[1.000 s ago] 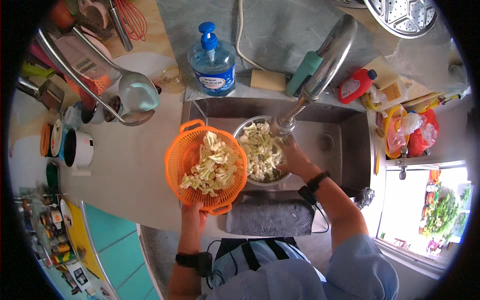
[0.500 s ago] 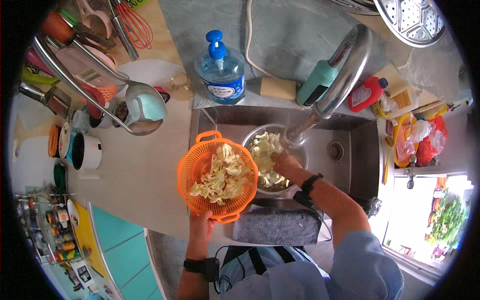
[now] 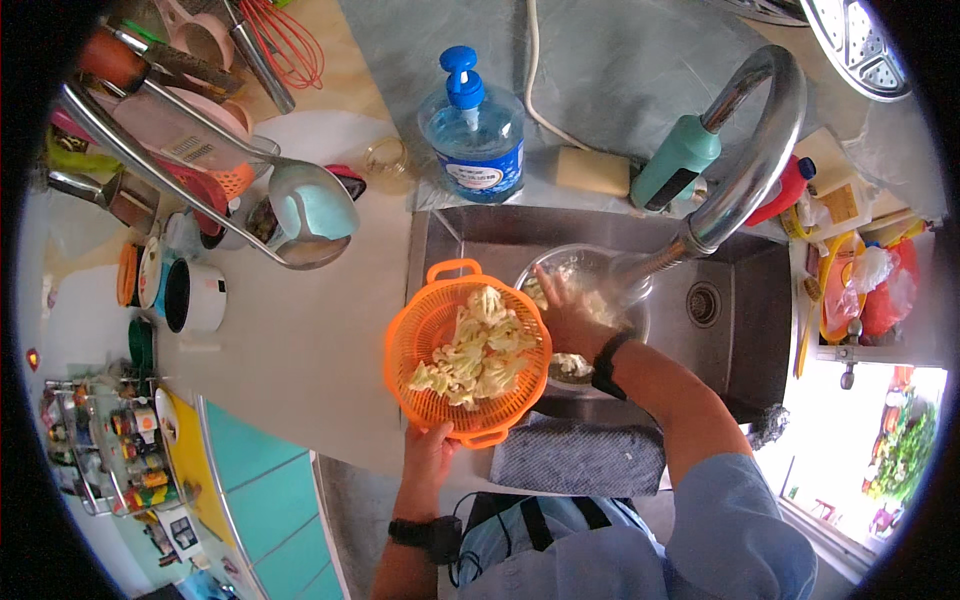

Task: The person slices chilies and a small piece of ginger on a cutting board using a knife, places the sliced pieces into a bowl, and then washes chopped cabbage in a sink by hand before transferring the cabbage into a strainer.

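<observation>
An orange colander (image 3: 467,362) is showing pale cream-yellow cauliflower pieces (image 3: 478,352). Behind the colander, a clear blue soap bottle (image 3: 473,135) is wearing a bright blue pump. Right of the colander, a grey steel sink (image 3: 745,300) is gleaming; just below the colander a speckled grey cloth (image 3: 580,456) is lying.

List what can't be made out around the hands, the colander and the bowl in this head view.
- Right hand fingertips: sunk among the pieces in the steel bowl; a grip cannot be told.
- Bowl's near side: hidden by the orange colander and the right wrist.
- Left hand fingers: under the colander's handle.
- Water from the faucet: too fine to tell.
</observation>
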### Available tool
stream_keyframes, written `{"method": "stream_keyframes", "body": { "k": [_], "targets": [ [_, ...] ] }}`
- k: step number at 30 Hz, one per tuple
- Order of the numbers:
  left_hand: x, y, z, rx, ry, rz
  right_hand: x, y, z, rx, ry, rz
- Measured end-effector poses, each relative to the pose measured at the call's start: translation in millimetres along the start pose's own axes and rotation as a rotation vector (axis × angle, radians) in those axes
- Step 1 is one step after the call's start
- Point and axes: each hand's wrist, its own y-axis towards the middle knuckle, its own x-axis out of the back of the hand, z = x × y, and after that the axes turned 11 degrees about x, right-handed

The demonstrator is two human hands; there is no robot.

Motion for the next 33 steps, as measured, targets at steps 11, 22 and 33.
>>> {"method": "stream_keyframes", "body": {
  "k": [11, 22, 33],
  "targets": [
    [2.7, 2.0, 0.7, 0.004, 0.024, 0.019, -105.9, -2.5, -79.0, -0.18, 0.094, -0.027],
    [-27.9, -7.0, -4.2, -0.039, 0.022, -0.023, -3.9, -71.6, -35.0, -0.367, 0.521, -0.68],
    [-18.7, 5.4, 2.1, -0.057, 0.07, -0.027, 103.0, -101.6, 68.7, -0.244, 0.644, -0.993]
  ]
}}
